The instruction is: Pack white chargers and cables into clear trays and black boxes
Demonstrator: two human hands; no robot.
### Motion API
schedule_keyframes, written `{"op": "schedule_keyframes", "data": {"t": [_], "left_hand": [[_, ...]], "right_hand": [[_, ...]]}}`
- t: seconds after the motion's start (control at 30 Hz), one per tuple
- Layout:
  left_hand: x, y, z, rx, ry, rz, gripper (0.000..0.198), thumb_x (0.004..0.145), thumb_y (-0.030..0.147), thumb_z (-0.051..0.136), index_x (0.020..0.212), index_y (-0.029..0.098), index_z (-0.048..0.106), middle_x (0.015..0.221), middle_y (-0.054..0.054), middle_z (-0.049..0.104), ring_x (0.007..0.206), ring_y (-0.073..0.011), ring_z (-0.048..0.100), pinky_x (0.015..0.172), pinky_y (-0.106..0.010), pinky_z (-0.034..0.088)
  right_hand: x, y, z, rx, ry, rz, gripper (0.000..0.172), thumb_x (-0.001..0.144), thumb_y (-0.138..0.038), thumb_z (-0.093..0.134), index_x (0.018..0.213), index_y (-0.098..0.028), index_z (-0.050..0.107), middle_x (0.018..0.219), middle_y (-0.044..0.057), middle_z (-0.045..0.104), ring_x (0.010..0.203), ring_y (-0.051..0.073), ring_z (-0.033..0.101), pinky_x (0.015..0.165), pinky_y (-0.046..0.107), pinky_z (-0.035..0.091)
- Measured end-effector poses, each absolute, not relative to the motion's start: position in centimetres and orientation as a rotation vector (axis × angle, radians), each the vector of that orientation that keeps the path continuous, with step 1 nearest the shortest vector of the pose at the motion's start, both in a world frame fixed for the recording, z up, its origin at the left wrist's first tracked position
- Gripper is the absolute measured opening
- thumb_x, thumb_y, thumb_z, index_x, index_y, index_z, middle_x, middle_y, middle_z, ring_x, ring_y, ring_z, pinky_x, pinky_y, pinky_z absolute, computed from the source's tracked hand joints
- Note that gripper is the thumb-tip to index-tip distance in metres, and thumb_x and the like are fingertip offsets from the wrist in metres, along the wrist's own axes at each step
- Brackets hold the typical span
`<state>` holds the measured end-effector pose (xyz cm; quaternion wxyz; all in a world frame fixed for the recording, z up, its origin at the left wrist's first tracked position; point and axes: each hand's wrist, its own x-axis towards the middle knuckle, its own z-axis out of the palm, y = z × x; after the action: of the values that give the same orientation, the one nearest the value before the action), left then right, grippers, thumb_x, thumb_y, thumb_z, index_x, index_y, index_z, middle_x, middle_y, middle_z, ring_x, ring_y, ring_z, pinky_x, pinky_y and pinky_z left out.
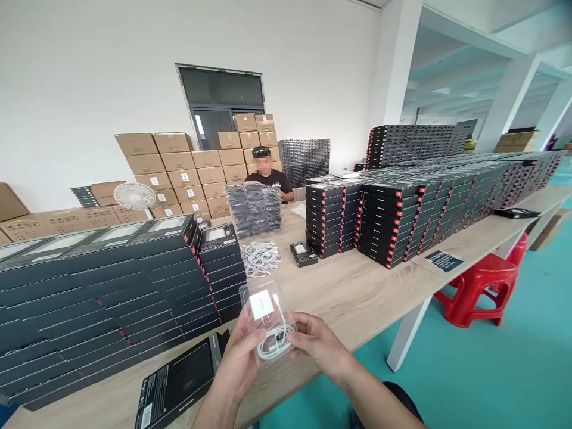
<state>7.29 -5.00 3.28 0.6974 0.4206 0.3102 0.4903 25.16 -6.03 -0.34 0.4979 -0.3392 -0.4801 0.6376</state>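
Note:
Between my hands, above the table's front edge, is a clear plastic tray (245,293) carrying a white charger plug (261,304) and a coiled white cable (273,345). My left hand (243,348) grips the tray's left side, thumb over its edge. On the other side, my right hand (315,342) has its thumb and fingers closed at the coil and the tray's right edge. Below my left hand lies a flat black box (179,381), its printed back facing up. A heap of white cables (261,259) rests farther in on the table, near a small black box (304,254).
Stacked black boxes (111,298) wall off the left side, and long rows of them (402,208) line the right. Across the table (339,286) a person (268,176) sits behind bagged dark items (254,208). A red stool (482,289) stands at right.

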Motion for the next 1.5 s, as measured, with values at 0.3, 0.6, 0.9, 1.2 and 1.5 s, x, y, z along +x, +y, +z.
{"op": "schedule_keyframes", "data": {"t": [0.3, 0.6, 0.9, 1.2, 1.5], "left_hand": [[8.2, -6.4, 3.0, 1.128, 0.928, 1.049, 0.093, 0.065, 0.007, 0.067, 0.15, 0.026, 0.035, 0.125, -0.008, 0.069, 0.117, -0.0288, 0.062, 0.098, -0.038, 0.047], [8.3, -6.7, 3.5, 1.108, 0.883, 1.011, 0.077, 0.062, 0.007, 0.068, 0.135, 0.025, 0.052, 0.117, -0.007, 0.072, 0.112, -0.0287, 0.065, 0.094, -0.038, 0.049], [7.5, -6.8, 2.6, 1.078, 0.813, 0.892, 0.071, 0.062, 0.008, 0.067, 0.13, 0.025, 0.057, 0.121, -0.008, 0.069, 0.109, -0.0281, 0.064, 0.094, -0.038, 0.047], [2.5, -6.8, 2.6, 1.398, 1.118, 0.866, 0.062, 0.074, 0.034, 0.077, 0.133, 0.031, 0.056, 0.138, -0.012, 0.057, 0.111, -0.0309, 0.064, 0.093, -0.043, 0.049], [-5.3, -1.6, 3.1, 2.179, 1.604, 0.131, 0.081, 0.044, 0.022, 0.077, 0.124, 0.03, 0.065, 0.134, -0.011, 0.061, 0.126, -0.0403, 0.053, 0.108, -0.051, 0.037]], "right_hand": [[24.4, -5.7, -0.3, -0.962, -1.183, 1.343, 0.027, 0.071, -0.019, 0.066, 0.097, -0.018, 0.068, 0.071, -0.002, 0.063, 0.068, 0.015, 0.059, 0.056, 0.023, 0.045], [25.6, -6.0, 0.1, -0.881, -1.338, 1.35, 0.031, 0.08, -0.043, 0.071, 0.098, -0.018, 0.067, 0.08, 0.001, 0.07, 0.072, 0.017, 0.063, 0.061, 0.026, 0.05], [26.4, -6.4, -0.8, -0.983, -1.327, 1.435, 0.05, 0.076, -0.043, 0.078, 0.118, -0.021, 0.063, 0.079, -0.001, 0.068, 0.069, 0.017, 0.066, 0.057, 0.026, 0.052], [28.1, -5.7, -1.7, -0.84, -0.845, 1.646, 0.082, 0.074, -0.036, 0.079, 0.144, -0.027, 0.037, 0.077, -0.005, 0.067, 0.066, 0.018, 0.071, 0.059, 0.03, 0.057], [26.6, -4.0, -5.2, -0.805, -0.297, 1.5, 0.052, 0.056, -0.019, 0.083, 0.092, -0.026, 0.046, 0.074, -0.002, 0.072, 0.07, 0.022, 0.074, 0.061, 0.032, 0.06]]}}
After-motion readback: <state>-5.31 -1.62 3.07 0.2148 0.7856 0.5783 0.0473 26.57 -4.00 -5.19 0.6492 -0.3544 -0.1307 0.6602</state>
